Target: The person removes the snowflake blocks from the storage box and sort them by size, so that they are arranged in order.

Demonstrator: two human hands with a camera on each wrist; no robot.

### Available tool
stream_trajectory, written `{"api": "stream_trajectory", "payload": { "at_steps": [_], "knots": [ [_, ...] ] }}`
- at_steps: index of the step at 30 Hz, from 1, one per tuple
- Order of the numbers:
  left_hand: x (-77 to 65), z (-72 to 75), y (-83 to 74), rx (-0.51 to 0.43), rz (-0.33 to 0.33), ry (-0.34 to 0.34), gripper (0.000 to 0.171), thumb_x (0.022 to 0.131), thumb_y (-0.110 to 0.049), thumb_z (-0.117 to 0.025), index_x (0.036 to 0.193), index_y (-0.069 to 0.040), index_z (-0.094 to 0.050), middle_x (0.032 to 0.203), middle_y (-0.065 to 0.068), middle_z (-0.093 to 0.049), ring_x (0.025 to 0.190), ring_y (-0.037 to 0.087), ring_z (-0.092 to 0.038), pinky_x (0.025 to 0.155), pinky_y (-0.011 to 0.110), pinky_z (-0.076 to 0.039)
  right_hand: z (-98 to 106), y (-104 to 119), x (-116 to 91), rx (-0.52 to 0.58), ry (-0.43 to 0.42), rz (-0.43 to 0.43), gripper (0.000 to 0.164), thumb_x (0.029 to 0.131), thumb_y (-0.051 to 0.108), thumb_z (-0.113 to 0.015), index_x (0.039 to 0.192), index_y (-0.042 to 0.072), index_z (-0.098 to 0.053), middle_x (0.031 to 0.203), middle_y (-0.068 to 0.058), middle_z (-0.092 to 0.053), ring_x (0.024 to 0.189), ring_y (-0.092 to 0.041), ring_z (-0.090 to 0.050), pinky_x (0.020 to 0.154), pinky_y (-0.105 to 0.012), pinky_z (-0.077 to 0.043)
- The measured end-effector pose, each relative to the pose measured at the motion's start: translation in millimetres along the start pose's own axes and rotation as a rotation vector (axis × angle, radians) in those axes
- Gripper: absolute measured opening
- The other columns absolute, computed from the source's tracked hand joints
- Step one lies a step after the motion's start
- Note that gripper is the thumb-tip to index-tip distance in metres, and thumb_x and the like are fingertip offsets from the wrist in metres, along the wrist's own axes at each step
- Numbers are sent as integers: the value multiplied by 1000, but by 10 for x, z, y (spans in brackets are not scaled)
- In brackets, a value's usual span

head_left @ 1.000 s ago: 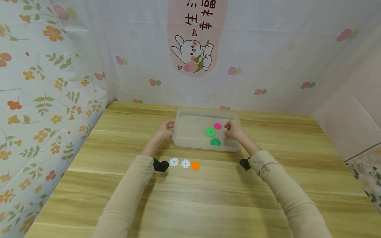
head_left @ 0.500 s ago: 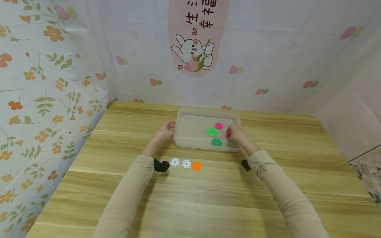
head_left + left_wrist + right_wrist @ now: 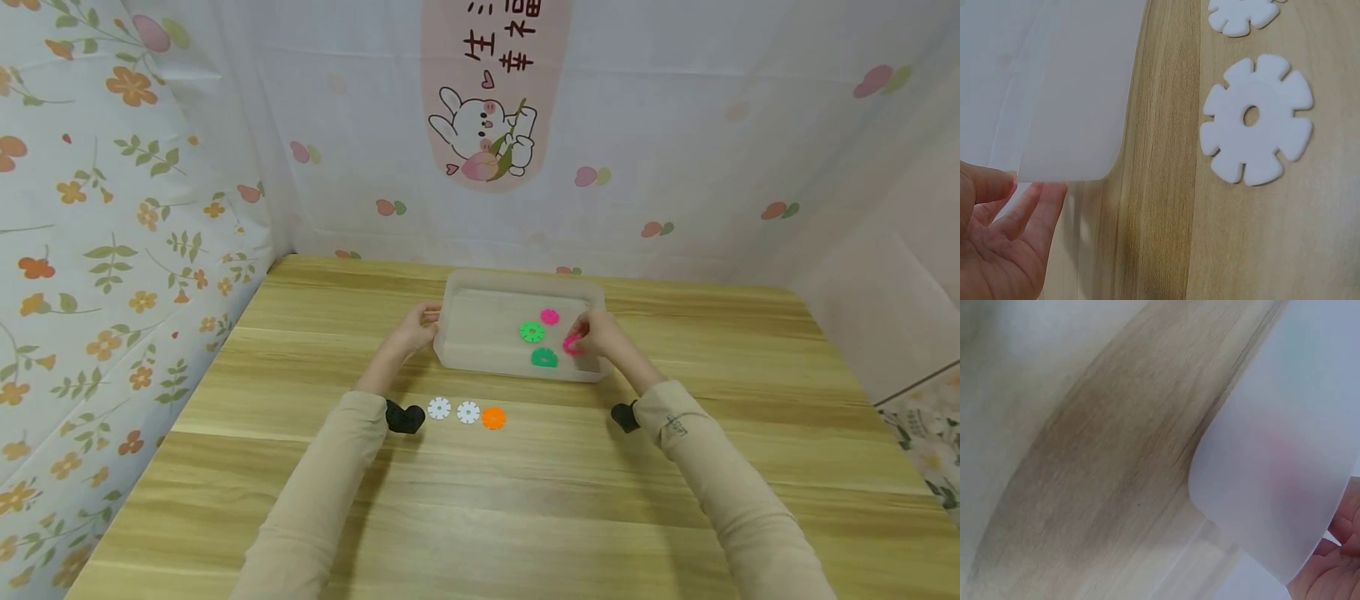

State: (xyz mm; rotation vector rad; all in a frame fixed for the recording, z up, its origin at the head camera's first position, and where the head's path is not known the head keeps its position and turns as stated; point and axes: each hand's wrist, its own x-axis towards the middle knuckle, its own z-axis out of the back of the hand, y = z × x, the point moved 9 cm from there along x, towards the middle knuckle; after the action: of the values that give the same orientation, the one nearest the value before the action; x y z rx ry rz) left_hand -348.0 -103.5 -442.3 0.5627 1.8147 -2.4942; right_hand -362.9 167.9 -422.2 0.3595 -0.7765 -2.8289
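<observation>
Two things are held.
The tray [image 3: 480,331] is gripped by the left hand [image 3: 414,328], a pink disc [image 3: 568,344] by the right hand [image 3: 600,332].

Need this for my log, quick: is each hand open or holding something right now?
Left hand: open, touching one end of the box.
Right hand: closed, holding a pink disc.

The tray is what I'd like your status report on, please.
Left hand touching left end of tray. Right hand pinching one pink disc inside. Nothing apparently blocking.
</observation>
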Motion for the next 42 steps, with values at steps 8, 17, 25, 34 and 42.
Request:
{"api": "stream_trajectory", "payload": {
  "at_steps": [8,17,25,34,42],
  "knots": [
    [5,-2,-10,15,-1,-5,45,95,1,-36,139,2,-26,140,27,-34,129,38,-38,104,43,-38,25,139,-110,34,8,87,13,78,0,-66,88,-8,-67,83,-18,-65,76,-22,-57,64,-25,-47],
    [-1,11,14,-1,12,-6,45,95,2,-35,139,2,-27,141,27,-34,129,37,-38,104,43,-38,-24,449,-201,107,26,157,15,80,3,-66,92,-8,-66,84,-19,-66,74,-19,-60,66,-25,-50],
    [-107,-10,-120,6,3,17,45,95,3,-35,139,6,-25,140,30,-33,128,40,-38,103,45,-39,-87,636,-322,176,47,197,15,79,5,-68,89,-5,-67,77,-13,-64,67,-13,-57,61,-21,-49],
    [292,32,278,-22,-39,0,43,94,-1,-40,137,-3,-34,134,24,-42,118,30,-50,94,37,-48,-155,659,-415,253,104,188,13,81,2,-63,92,-4,-64,80,-12,-62,65,-21,-59,61,-29,-52],
    [435,73,396,-26,-29,-13,43,94,-2,-41,137,-5,-34,135,23,-42,118,31,-51,94,39,-48,-333,718,-543,276,233,235,12,76,0,-62,88,-4,-64,79,-12,-64,66,-10,-55,58,-23,-49]
  ]
}}
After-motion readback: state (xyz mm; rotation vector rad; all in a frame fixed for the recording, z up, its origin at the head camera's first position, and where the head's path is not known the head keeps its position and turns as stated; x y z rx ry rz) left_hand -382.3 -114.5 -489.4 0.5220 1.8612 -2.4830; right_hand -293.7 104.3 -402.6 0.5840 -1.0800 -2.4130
